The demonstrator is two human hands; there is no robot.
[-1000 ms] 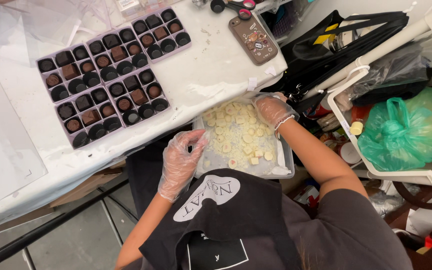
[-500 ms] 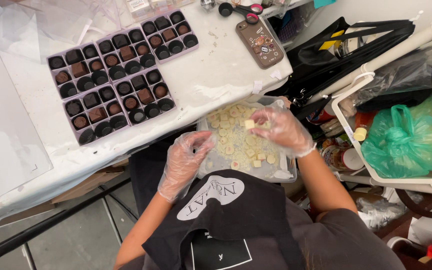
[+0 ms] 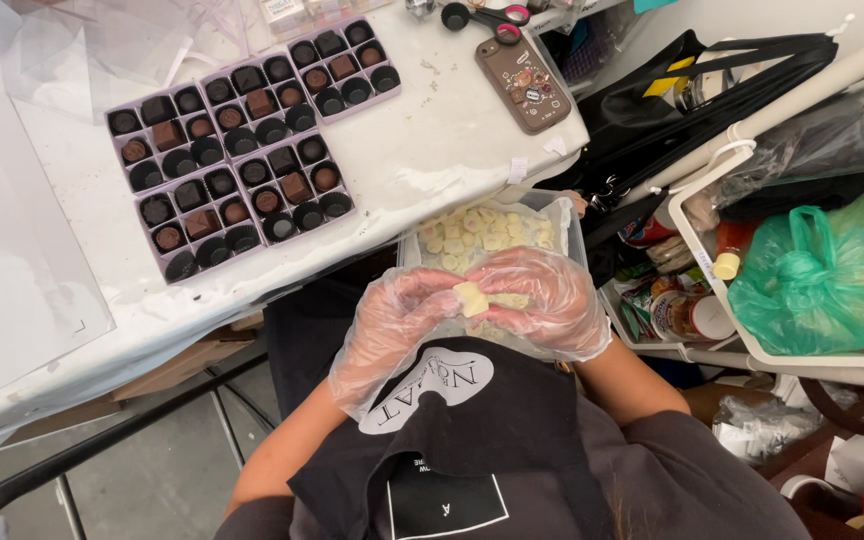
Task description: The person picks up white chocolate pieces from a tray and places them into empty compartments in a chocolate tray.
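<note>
Seen from above, we look down at our own two hands, both in loose clear plastic gloves, meeting just over our lap at the edge of a white table [image 3: 472, 150]. Our left hand [image 3: 397, 320] and right hand [image 3: 542, 300] close together on one small pale piece of white chocolate [image 3: 470, 297], pinched between the fingertips of both.

Just behind the hands, a clear plastic tub [image 3: 572, 215] holds many more of the same pale pieces. It hangs partly off the table edge, toward our body, and we judge that a nudge from a wrist could tip it and spill the pieces onto our black apron [image 3: 452, 440] or the floor.

On the table, up and to the left, sit several lilac trays of dark chocolate cups [image 3: 232, 150], some filled with brown squares or rounds, others not. They are well apart from the hands, so the piece would have to travel over open table, and the slack glove film could let it slip.

A phone in a patterned case [image 3: 524, 80] lies near the table's far right corner, with scissors [image 3: 482, 15] just above it. To the right stands a white rack [image 3: 732, 290] crowded with jars, beside a green plastic bag [image 3: 832, 270] and a black bag [image 3: 712, 80]. A dropped piece could roll in among them and be lost. Warm fingers might also soften the chocolate if it is gripped too long.
</note>
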